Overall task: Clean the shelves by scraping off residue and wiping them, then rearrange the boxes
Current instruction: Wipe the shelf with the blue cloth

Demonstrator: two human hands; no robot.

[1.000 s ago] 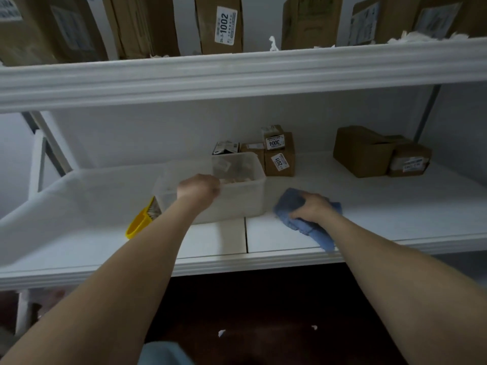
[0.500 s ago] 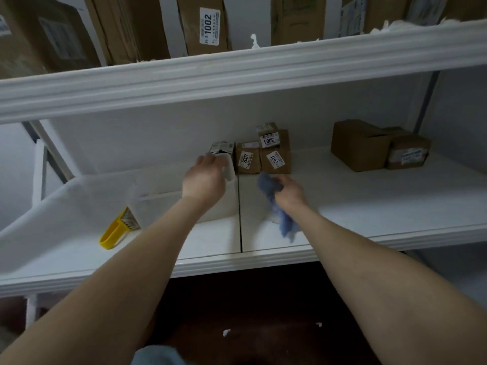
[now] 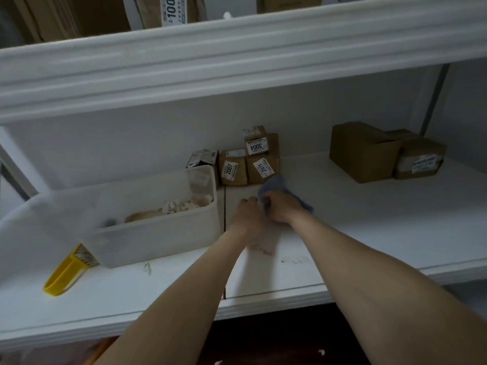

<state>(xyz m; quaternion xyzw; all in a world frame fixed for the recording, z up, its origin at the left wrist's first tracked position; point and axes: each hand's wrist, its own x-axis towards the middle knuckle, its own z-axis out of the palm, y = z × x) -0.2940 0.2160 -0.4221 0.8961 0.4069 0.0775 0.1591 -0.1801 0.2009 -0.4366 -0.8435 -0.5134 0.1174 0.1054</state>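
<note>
Currently right hand [image 3: 283,210] fingers grip blue cloth [image 3: 274,184] on shelf [image 3: 369,219], just near of box 2007 [image 3: 233,168] and box 2011 [image 3: 263,169]. Left hand [image 3: 246,212] touching alongside, fingers curled; can't tell if holding anything. Yellow scraper [image 3: 64,276] near-left, against clear bin [image 3: 158,233].

Head camera looks forward-down, close over the white shelf [image 3: 369,233].

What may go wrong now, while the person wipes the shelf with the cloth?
The blue cloth in the right hand is at the foot of the box labelled 2011. A wide stroke might push it and tip the box labelled 3004 stacked on top. The residue marks nearer the front edge may be missed.
</note>
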